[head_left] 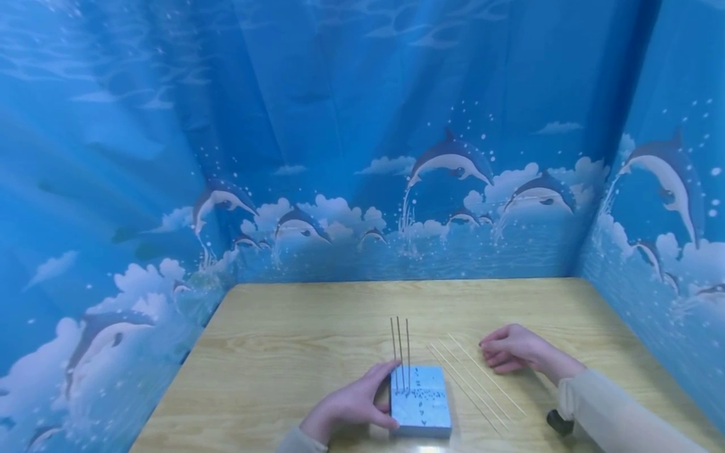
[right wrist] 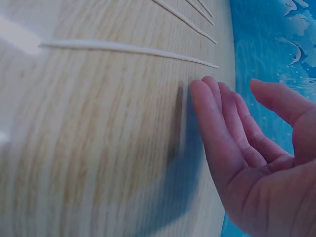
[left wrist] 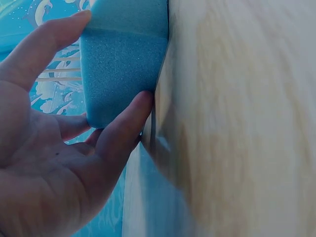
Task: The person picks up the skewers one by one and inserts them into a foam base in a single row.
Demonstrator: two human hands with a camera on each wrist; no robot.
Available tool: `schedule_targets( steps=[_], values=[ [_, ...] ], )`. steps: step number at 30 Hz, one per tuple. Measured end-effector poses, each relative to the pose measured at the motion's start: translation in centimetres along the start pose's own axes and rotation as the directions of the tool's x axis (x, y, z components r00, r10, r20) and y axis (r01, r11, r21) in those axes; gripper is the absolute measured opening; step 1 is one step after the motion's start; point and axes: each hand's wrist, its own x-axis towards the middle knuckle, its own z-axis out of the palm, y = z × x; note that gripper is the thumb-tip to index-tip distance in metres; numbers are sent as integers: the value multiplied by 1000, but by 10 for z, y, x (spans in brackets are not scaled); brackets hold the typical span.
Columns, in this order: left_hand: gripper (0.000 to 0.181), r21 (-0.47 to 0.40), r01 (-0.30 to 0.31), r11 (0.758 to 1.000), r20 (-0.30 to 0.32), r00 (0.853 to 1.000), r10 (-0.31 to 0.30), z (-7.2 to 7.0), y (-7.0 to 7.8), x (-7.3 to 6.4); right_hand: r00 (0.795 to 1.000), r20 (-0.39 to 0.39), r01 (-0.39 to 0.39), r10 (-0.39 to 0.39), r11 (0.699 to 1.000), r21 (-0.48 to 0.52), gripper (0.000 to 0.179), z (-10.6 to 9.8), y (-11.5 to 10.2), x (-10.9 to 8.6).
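A light-blue foam block (head_left: pixel 421 409) with many small dark holes lies flat on the table. Three thin sticks (head_left: pixel 399 352) stand upright near its left side. My left hand (head_left: pixel 359 399) grips the block at its left side, thumb at the near corner and a finger at the far one; in the left wrist view the thumb presses the blue foam (left wrist: pixel 123 69). To the right of the block, several thin pale sticks (head_left: pixel 472 384) lie slantwise on the table. Beyond them my right hand (head_left: pixel 515 349) hovers by the sticks' far ends, fingers loosely bent and holding nothing.
The wood-grain table (head_left: pixel 272 352) is bordered at the back and sides by blue curtains (head_left: pixel 340 157) printed with dolphins. A small dark object (head_left: pixel 559 421) shows beneath the right wrist.
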Motion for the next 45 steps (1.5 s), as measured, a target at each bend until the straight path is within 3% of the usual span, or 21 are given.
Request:
schedule_targets(
  steps=[16,25,35,41,45],
  values=[
    [111,-8,7,1000,5,1000,-6,0,0,1,997,-1,-75,75,997,-1,30,2,3,12],
    [111,7,-24,1000,8,1000,24,-2,-1,0,994,-57,-99,94,991,-89,25,9,-5,15],
    [111,-20,6,1000,22,1000,-5,0,-2,0,986,-119,-134,115,977,-168,23,19,-5,18],
    [111,-9,9,1000,19,1000,-8,0,-1,0,982,-166,-130,94,966,-223,24,26,-7,19],
    [111,-7,-1,1000,12,1000,1,-1,0,-1,974,-217,-135,70,944,-302,23,30,-12,19]
  ],
)
